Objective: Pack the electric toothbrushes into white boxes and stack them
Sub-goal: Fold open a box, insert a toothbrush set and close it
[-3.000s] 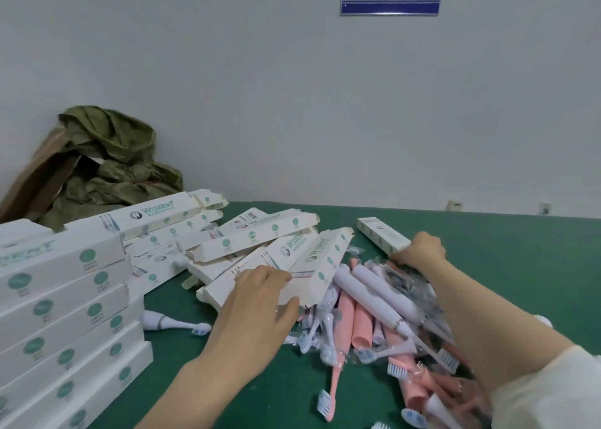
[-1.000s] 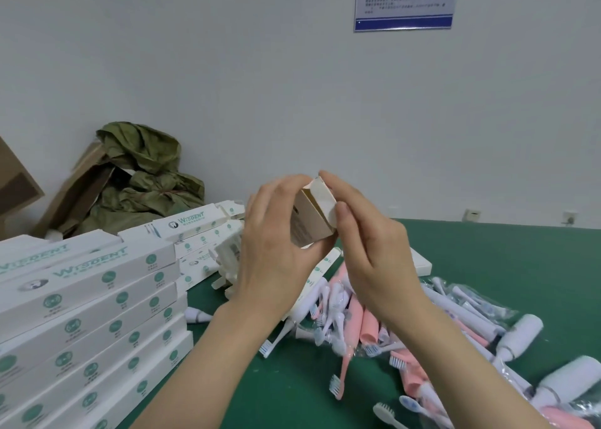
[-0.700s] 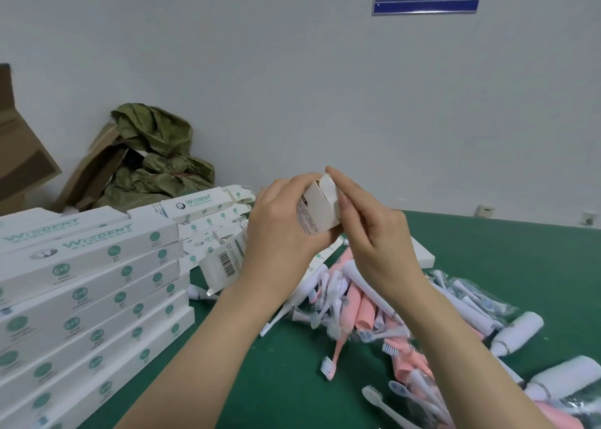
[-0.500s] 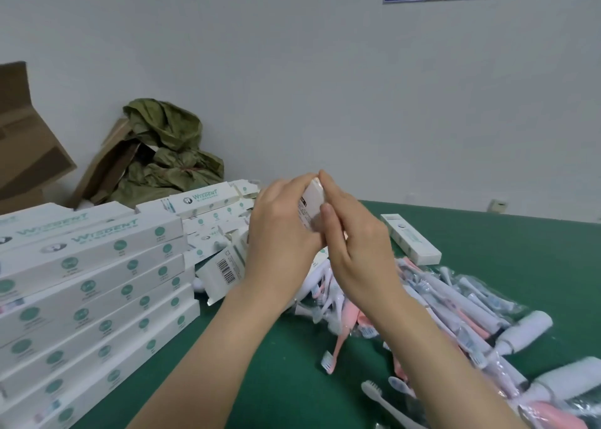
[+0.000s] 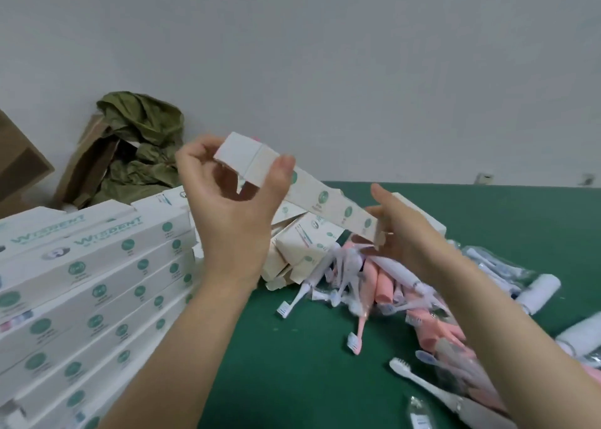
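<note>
white box [image 5: 320, 197] between left hand [image 5: 229, 210] and right hand [image 5: 411, 236], contents unseen

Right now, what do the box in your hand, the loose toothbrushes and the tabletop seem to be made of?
White box, gripped by the left hand: thin matte cardboard, judging by its folded flaps and creased edges. Toothbrushes: probably smooth moulded plastic, pink and white, with a slight sheen. Table: green matte covering, maybe felt or a mat; too blurred to tell.

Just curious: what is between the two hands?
In the head view, one long white box spans them: the left hand grips one end, the right hand meets the other.
</note>
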`<state>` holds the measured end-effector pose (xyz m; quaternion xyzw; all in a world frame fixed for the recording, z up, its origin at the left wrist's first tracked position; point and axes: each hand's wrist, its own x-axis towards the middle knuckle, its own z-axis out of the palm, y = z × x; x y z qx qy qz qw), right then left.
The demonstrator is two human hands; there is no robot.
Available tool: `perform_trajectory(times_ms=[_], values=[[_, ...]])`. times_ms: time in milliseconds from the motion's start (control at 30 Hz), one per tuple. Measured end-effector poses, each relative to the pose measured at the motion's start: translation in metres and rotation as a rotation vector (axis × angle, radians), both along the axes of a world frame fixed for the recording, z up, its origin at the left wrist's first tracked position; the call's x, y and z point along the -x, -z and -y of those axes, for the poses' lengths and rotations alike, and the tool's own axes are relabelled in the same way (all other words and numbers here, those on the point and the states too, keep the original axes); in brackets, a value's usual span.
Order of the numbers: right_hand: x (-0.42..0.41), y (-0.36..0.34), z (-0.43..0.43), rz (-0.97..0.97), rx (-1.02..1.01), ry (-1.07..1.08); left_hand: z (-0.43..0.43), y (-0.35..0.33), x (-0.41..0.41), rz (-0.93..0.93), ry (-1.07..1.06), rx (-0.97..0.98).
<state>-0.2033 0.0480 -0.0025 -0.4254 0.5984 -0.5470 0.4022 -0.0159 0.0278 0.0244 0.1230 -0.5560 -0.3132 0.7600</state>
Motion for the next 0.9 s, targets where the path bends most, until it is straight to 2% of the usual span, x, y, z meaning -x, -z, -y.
perform_trajectory(times_ms=[67,133,167,233,300,333,433,567,667,767,833,900], values=[[0.005,0.001,-0.002,0.213,-0.121,-0.1,0.007,0.015,-0.003,-0.033,0.024,-0.025],[0.01,0.0,-0.001,0.275,-0.087,-0.06,0.018,0.028,-0.007,-0.035,0.031,-0.076],[0.015,-0.001,0.001,0.3,-0.02,0.019,0.024,0.035,-0.009,0.025,0.005,-0.117],[0.022,-0.003,-0.001,0.266,0.152,0.229,0.033,0.048,-0.009,0.34,-0.164,-0.245],[0.028,-0.005,-0.006,0.094,0.27,0.421,0.032,0.062,-0.008,0.674,-0.342,-0.325],[0.028,-0.006,-0.008,-0.008,0.296,0.486,0.029,0.065,-0.007,0.756,-0.36,-0.29],[0.016,-0.015,-0.012,-0.225,0.354,0.453,0.016,0.06,-0.001,0.815,-0.257,-0.062],[-0.01,-0.026,-0.024,-0.323,0.441,0.243,0.004,0.046,0.022,0.884,-0.173,0.085],[-0.014,-0.031,-0.031,-0.23,0.432,0.039,0.005,0.038,0.032,0.881,-0.172,0.145],[-0.002,-0.035,-0.034,0.022,0.359,0.09,0.009,0.037,0.035,0.872,-0.128,0.181],[0.005,-0.035,-0.036,0.001,0.269,0.181,0.007,0.039,0.037,0.927,-0.126,0.182],[0.006,-0.032,-0.036,-0.082,0.229,0.174,0.004,0.042,0.038,0.983,-0.142,0.18]])
